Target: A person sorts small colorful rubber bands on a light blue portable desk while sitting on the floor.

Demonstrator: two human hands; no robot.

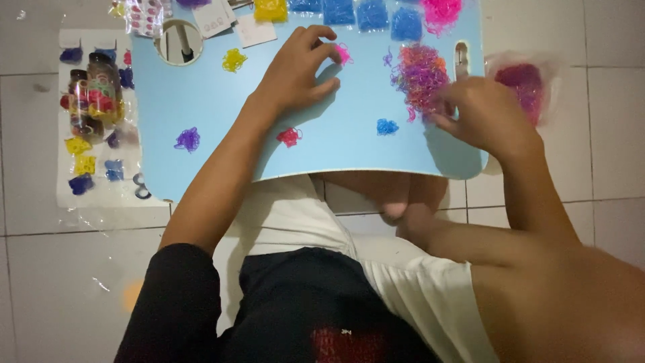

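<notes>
Pink band cluster (343, 54), pinched at the fingertips of the left hand (295, 70), near the far edge of the blue tray (201, 101). Mixed purple-orange band pile (420, 74), toward the tray's right edge, touched at its near side by the curled fingers of the right hand (487, 117); a grasp cannot be told.

We stretch our left hand (295, 70) toward the far edge of the desk (201, 101), fingertips pinched together, palm down; our right hand (487, 117) sits curled near the right edge, fingers bent inward
</notes>
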